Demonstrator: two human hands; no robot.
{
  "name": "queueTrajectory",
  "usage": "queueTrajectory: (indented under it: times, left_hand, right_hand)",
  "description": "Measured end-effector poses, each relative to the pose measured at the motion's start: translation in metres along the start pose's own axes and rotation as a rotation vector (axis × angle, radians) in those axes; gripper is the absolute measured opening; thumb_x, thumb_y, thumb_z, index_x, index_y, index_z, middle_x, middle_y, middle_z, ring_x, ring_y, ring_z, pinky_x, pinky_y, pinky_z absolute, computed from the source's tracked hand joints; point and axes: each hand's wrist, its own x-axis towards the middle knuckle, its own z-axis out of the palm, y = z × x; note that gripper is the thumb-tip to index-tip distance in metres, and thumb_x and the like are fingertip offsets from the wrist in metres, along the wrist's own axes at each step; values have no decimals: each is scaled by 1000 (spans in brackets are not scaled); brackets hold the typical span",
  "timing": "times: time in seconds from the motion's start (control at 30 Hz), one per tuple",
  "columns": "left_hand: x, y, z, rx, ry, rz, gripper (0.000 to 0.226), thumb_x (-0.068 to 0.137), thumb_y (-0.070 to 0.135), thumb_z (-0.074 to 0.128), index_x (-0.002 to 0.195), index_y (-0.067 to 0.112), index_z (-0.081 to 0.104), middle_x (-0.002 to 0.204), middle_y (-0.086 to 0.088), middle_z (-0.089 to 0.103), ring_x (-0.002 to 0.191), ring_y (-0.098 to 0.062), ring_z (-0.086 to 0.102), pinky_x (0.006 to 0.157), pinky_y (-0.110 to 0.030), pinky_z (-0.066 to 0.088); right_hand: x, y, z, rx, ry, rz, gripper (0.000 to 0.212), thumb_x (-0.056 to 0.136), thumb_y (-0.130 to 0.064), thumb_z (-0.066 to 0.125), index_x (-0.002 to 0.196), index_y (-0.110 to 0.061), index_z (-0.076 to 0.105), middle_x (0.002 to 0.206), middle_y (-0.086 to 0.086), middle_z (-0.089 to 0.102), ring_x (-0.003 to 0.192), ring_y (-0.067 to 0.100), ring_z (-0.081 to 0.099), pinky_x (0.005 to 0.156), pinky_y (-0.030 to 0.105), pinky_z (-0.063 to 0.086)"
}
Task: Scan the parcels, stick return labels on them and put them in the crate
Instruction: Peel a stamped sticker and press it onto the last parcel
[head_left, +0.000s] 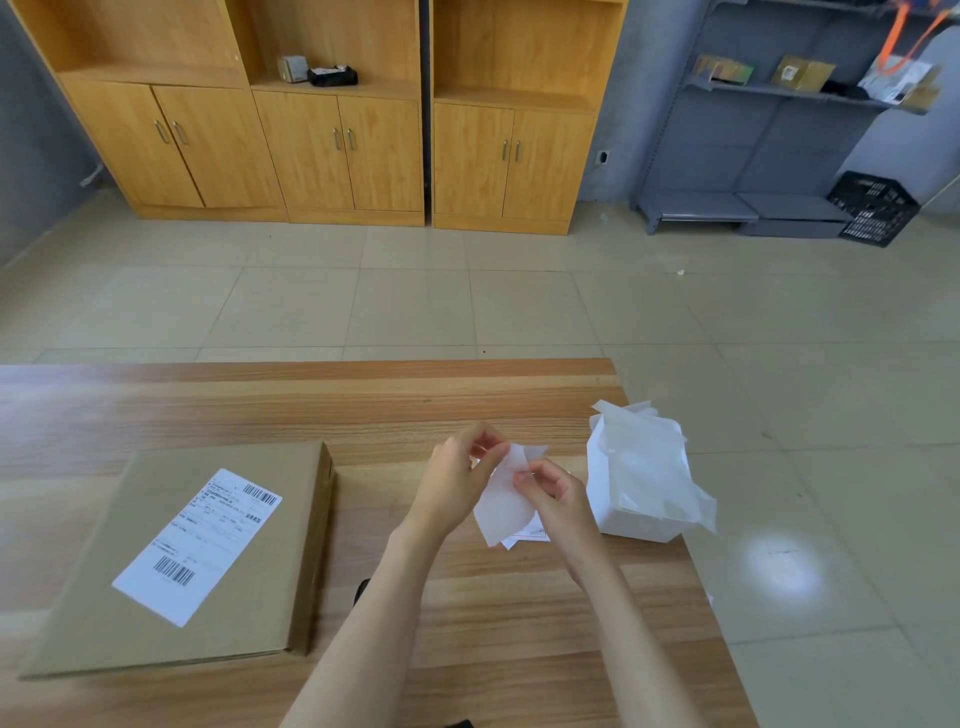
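A flat brown cardboard parcel (171, 566) lies on the wooden table (311, 410) at the left, a white shipping label (200, 543) with barcodes stuck on its top. Over the table's middle, my left hand (457, 486) and my right hand (550, 493) both pinch a white return label (506, 504) with its backing sheet. The fingertips meet at the label's upper edge. A red-printed corner shows at the sheet's lower end.
A white box (631, 522) with crumpled translucent backing papers on it sits near the table's right edge. A black plastic crate (875, 208) stands on the floor at the far right by grey shelving. Wooden cabinets line the back wall. A dark object (361, 590) peeks from behind my left forearm.
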Motion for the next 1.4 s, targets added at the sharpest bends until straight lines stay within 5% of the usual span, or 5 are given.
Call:
queueTrajectory:
  times: [0.2,0.33,0.6,1.0,1.4]
  left_hand:
    - [1,-3,-1,-37,42,-35,12,96,18,51,85,18,55,84,10,63,78,-3,55,63,-8,39]
    - [2,-5,-3,-46,69,-49,12,97,16,48,88,12,55,89,-2,65,84,-18,58,68,-21,42]
    - [2,-5,-11,-99,162,-79,12,97,15,48,88,10,54,85,4,62,85,-20,60,66,-14,40]
    - [6,-14,-27,-262,398,-183,18,98,17,47,81,22,52,85,3,63,74,-13,61,63,-23,42]
    - [6,-12,-45,-348,650,-245,12,99,19,44,99,10,52,96,-4,60,81,-19,59,73,-34,45]
  right_hand:
    - [2,6,-1,14,36,14,14,94,-13,54,90,-15,67,78,-8,69,71,6,63,62,15,47]
    - [3,10,-3,2,78,39,14,93,-13,55,85,-17,66,67,-16,66,63,1,63,55,13,47]
    - [5,16,-7,-33,115,64,13,92,-15,57,85,-20,66,72,-20,63,73,2,60,62,13,45]
    - [5,17,-15,-58,143,97,11,90,-26,58,90,-20,67,95,-2,67,89,16,61,78,31,45]
    - [9,6,-25,1,277,36,12,91,-18,56,83,-19,65,86,-5,64,79,8,56,68,23,42]
